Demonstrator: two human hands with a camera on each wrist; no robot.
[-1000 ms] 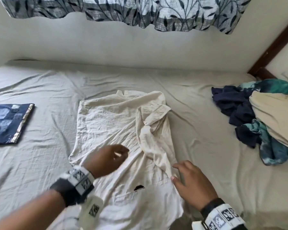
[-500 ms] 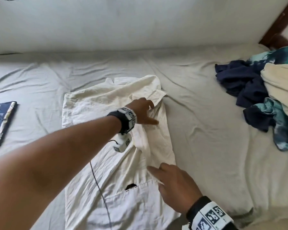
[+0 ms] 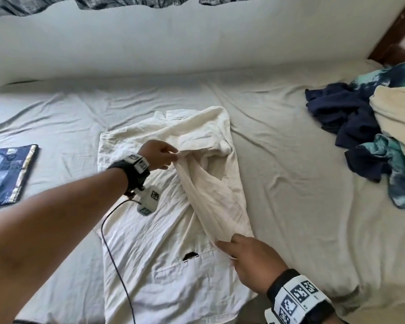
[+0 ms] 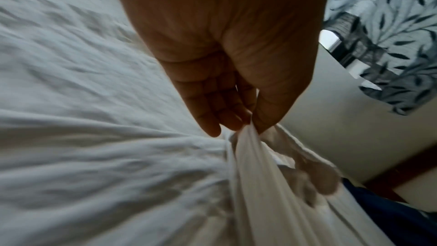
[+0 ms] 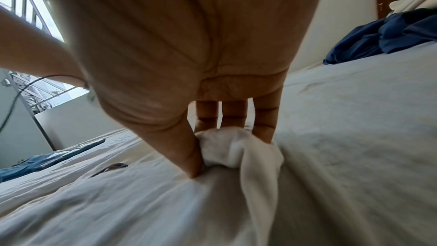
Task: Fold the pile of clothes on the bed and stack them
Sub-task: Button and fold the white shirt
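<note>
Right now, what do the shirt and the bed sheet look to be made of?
Shirt: thin cream woven cloth, probably cotton or linen; matte, finely crinkled, hanging limp between both pinching hands. Bed sheet: pale grey woven fabric, likely cotton; matte, with soft, broad wrinkles.

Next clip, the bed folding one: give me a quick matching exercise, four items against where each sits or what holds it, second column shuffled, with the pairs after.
Items:
1. cream shirt
2. sleeve
3. folded blue cloth
4. unfolded pile

Places or states:
A. at the bed's right side
B. spread flat mid-bed
C. pinched by left hand and right hand
D. flat at the bed's left edge

Pairs: 1-B, 2-C, 3-D, 4-A
</note>
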